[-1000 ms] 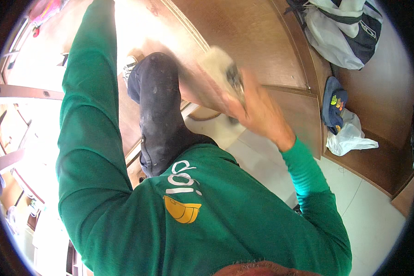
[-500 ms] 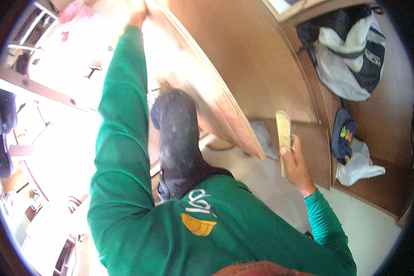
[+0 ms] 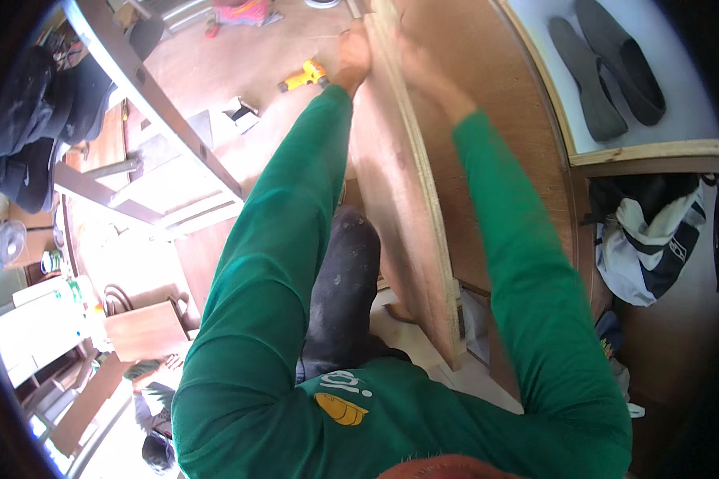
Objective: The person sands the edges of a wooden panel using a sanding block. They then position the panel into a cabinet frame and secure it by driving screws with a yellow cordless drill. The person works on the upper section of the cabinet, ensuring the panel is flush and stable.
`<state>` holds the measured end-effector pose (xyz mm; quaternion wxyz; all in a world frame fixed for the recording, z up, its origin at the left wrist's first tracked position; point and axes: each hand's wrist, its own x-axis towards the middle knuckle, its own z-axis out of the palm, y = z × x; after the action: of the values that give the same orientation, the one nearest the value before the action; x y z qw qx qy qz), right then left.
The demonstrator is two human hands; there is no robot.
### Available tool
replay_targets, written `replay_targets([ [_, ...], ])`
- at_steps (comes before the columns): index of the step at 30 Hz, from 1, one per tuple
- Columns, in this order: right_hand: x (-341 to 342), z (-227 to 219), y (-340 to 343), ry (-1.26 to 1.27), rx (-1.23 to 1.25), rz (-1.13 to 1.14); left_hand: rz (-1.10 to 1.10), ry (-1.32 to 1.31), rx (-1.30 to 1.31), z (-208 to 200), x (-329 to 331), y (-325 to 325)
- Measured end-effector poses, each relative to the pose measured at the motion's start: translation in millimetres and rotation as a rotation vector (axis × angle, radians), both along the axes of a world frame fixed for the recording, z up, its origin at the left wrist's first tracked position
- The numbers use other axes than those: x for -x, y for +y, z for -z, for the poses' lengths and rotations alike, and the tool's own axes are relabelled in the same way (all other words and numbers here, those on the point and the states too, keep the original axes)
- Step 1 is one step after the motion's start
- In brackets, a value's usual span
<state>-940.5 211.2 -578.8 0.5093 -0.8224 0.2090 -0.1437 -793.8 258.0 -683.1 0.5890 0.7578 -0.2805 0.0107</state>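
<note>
The wooden panel (image 3: 391, 191) stands between the two green-sleeved arms, just to the right of the dark-trousered leg (image 3: 345, 271), with its pale long edge turned toward the head of the person. The left hand (image 3: 353, 60) is at the left face of this panel, near its far end, but I cannot tell if the fingers grasp it; the right hand (image 3: 425, 73) is on the other side of the edge, too blurred to tell whether it is clenched, released or holding something. To the left of the left hand, a yellow power tool (image 3: 302, 77) lies near, while two dark shoes (image 3: 615, 72) are placed in a pale compartment at the upper right.
</note>
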Motion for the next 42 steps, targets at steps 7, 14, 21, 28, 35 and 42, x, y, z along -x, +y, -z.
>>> replay_targets([
  [7,-39.3,-20.6,2.6,0.092,-0.084,0.098,-0.002,0.026,0.101,4.2,-8.8,7.3],
  [14,29.5,-18.8,16.7,0.017,0.246,0.05,0.003,0.272,0.171,-11.7,-0.1,4.2],
  [21,-50.3,-49.5,-12.7,0.115,0.126,0.053,0.019,0.155,0.096,1.1,-2.0,-15.8],
  [28,54.3,-18.3,17.2,0.011,0.246,0.045,0.016,0.233,0.179,-10.7,7.0,-2.9],
  [35,-60.1,-34.2,-30.2,0.093,-0.032,0.008,-0.082,-0.227,-0.057,56.7,-50.9,-39.9],
  [42,47.7,-30.5,-24.1,0.045,0.179,0.027,0.051,0.042,0.139,35.8,24.7,-34.0],
])
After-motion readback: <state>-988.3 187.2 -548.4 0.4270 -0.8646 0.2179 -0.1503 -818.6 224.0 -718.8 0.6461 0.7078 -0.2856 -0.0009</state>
